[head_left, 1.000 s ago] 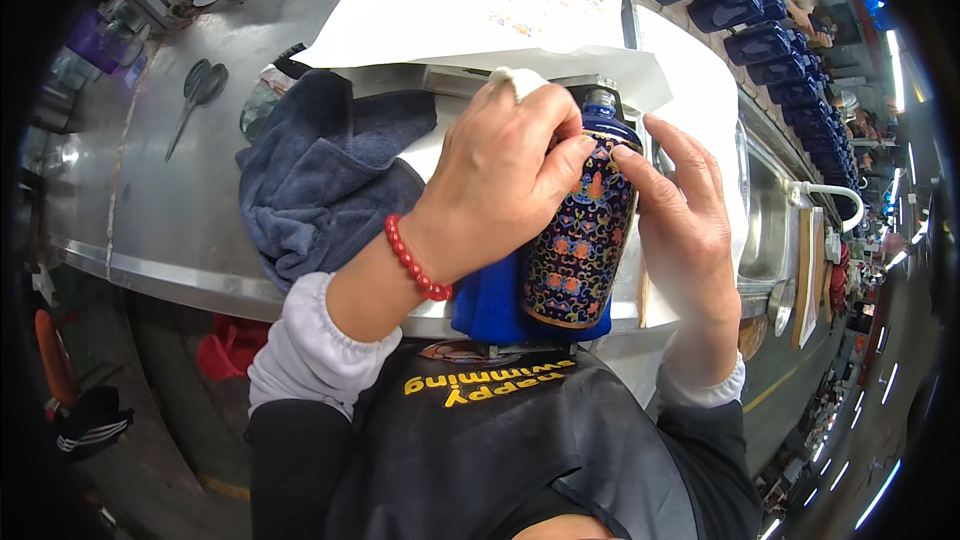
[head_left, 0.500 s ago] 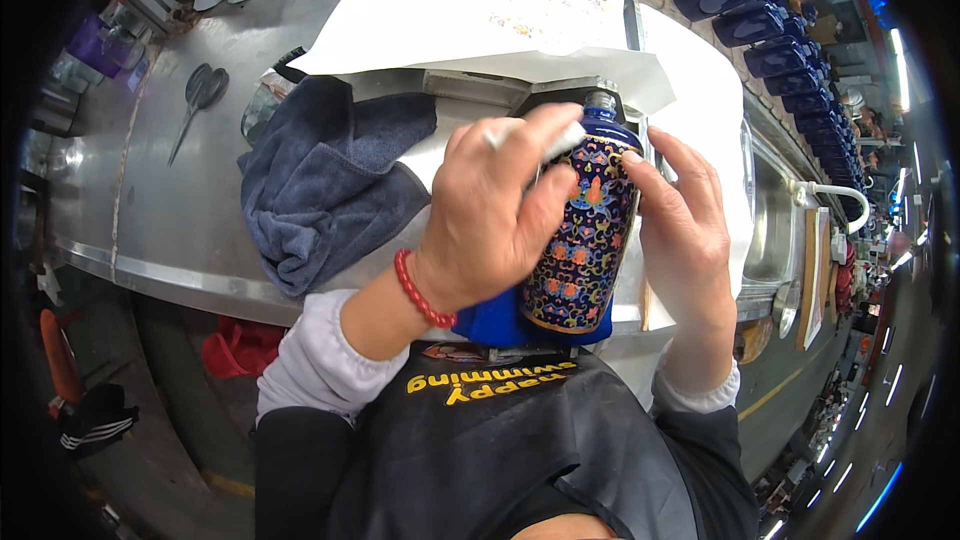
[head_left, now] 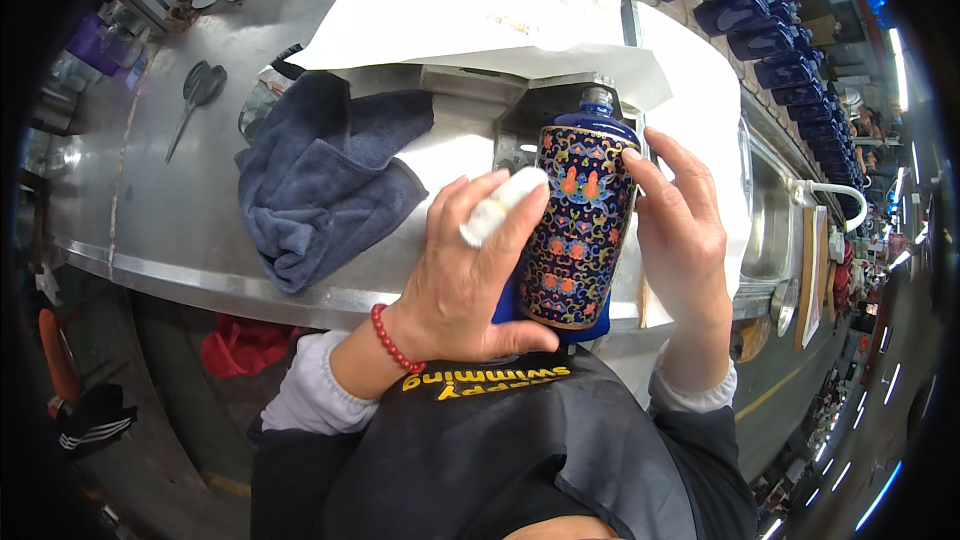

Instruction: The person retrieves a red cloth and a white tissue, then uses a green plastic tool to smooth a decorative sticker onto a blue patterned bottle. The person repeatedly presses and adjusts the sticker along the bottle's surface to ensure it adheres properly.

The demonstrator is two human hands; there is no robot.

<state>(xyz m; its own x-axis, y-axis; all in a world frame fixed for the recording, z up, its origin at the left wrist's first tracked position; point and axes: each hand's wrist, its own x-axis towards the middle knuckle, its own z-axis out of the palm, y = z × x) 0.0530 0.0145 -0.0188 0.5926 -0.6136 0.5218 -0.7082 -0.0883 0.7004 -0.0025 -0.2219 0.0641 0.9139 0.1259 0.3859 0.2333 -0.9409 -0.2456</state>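
A dark blue bottle (head_left: 575,230) with a colourful floral pattern leans upright in front of me, its neck pointing away. My right hand (head_left: 690,225) holds it by the right shoulder, thumb on the patterned face and fingers along the side. At its left edge my left hand (head_left: 465,280) is spread, thumb down by the base. A white, soft-looking piece (head_left: 503,206) sits between the left fingers; whether it is wrapped round a finger is unclear. Beneath the bottle's base lies a bright blue cloth (head_left: 510,305).
A crumpled grey-blue towel (head_left: 325,180) lies left on the metal bench, past it black scissors (head_left: 195,100). White paper with printed pattern pieces (head_left: 555,0) covers a tray at the back. Plain blue bottles (head_left: 735,5) stand in rows at right, near a sink (head_left: 770,240).
My left hand has drawn back from the bottle's upper face, down and leftward, opening out and uncovering the pattern. The right hand keeps its hold, and the bottle stays nearly still.
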